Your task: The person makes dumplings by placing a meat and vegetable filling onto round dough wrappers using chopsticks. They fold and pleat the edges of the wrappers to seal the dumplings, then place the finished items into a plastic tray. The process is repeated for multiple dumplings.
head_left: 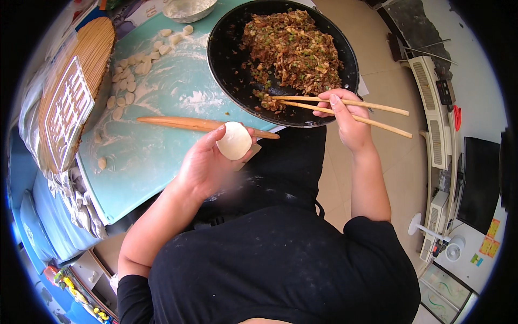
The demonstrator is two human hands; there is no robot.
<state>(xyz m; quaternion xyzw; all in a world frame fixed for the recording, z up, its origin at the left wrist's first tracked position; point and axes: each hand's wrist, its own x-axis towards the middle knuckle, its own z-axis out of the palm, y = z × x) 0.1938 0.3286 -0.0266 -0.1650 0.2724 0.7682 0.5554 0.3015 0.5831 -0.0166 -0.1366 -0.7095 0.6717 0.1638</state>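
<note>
My left hand (204, 168) holds a round, flat dough wrapper (234, 141) up near the table's front edge, thumb at its rim. In my right hand (348, 119) is a pair of wooden chopsticks (384, 123), their tips in a clump of filling at the near side of a black pan (224, 81). The pan carries a large mound of chopped brown filling (294, 51) with green bits. Just beyond my left hand, a tapered wooden rolling pin (181, 123) lies on the floured mat, its right part running behind the hand.
Small dough pieces (144, 66) lie scattered on the pale green mat (135, 181). A bowl with white flour (189, 9) stands at the back. On the left are a round woven tray (97, 54) and a white plastic rack (67, 116). Tiled floor (337, 156) shows at right.
</note>
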